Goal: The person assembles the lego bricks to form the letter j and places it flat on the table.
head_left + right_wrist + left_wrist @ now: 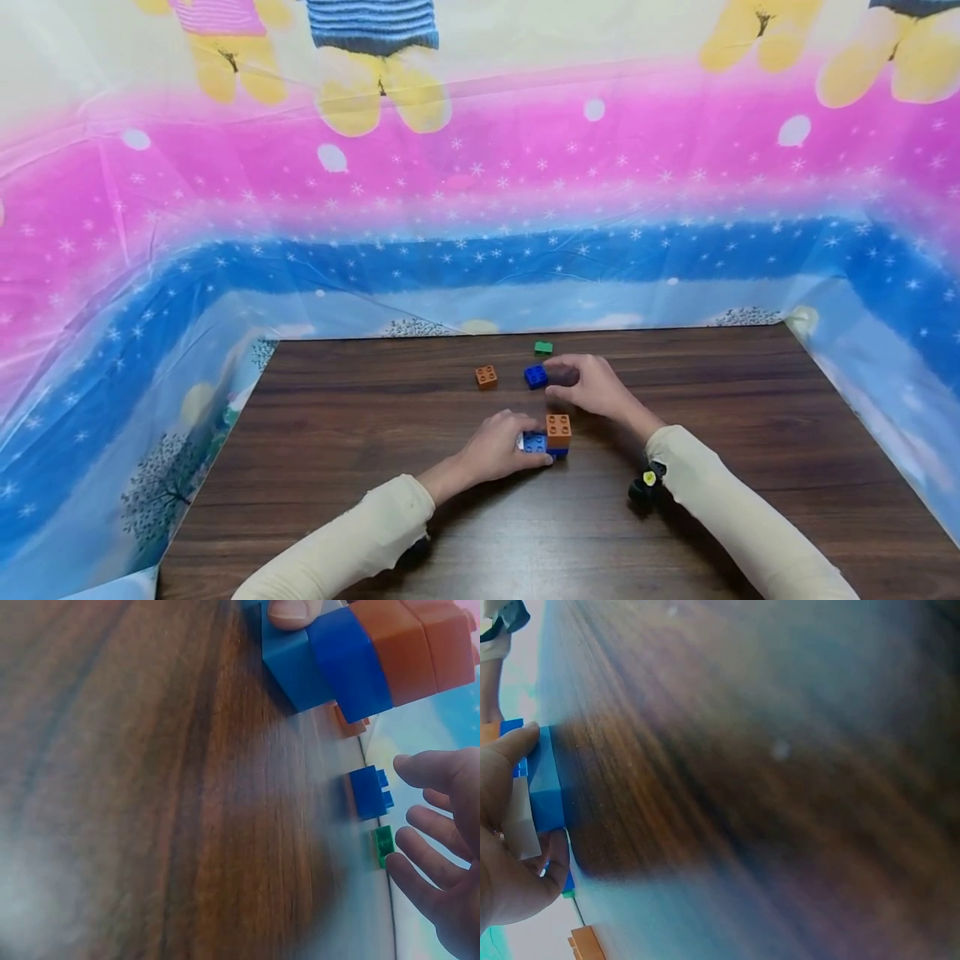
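Observation:
My left hand (pixel 491 448) grips a stack of toy building bricks (pixel 558 432) on the table, thumb on the near side and fingers on the far side. The stack has a light blue brick (pixel 547 787) low down, a white brick (pixel 521 821), a dark blue brick (pixel 351 664) and two orange layers (pixel 412 649) on top. Beyond it my right hand (pixel 597 387) reaches toward a loose blue brick (pixel 536 377), fingers and thumb spread. In the right wrist view, a gap shows between this hand (pixel 457 832) and the loose blue brick (pixel 367 793).
A loose orange brick (pixel 486 377) lies left of the blue one, and a green brick (pixel 543 348) sits behind it near the back edge. The dark wooden table (pixel 337 417) meets a printed cloth (pixel 480 258) at the back and sides.

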Available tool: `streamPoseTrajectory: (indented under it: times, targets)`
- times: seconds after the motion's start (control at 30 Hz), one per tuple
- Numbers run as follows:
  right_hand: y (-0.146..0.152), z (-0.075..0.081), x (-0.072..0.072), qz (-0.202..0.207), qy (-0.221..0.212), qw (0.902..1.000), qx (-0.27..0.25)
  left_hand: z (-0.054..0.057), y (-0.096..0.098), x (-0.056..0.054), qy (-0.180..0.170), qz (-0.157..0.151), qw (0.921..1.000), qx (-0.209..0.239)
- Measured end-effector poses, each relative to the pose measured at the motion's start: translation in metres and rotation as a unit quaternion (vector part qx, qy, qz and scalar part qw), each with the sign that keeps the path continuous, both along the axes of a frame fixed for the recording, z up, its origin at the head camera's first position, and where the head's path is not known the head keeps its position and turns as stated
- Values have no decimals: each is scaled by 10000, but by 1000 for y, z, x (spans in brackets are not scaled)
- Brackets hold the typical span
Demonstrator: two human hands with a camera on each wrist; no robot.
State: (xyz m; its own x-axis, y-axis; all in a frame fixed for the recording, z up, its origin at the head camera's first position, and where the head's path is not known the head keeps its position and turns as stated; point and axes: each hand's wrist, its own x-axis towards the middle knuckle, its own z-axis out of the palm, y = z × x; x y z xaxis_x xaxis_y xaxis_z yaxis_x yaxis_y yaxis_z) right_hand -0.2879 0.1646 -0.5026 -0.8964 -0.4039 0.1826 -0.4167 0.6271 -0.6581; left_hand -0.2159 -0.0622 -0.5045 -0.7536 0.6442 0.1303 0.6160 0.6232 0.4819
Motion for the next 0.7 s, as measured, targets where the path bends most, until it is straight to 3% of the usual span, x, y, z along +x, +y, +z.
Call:
streamPoseTrajectory:
  times: [0.3, 0.7]
  targets:
    - [-5, -10, -14, -60, -135, 9999, 79, 1, 1, -2, -52, 47, 10000, -3]
    - [-11, -16, -17, 3, -298, 9995, 99, -1, 0, 0, -82, 68, 9999, 10]
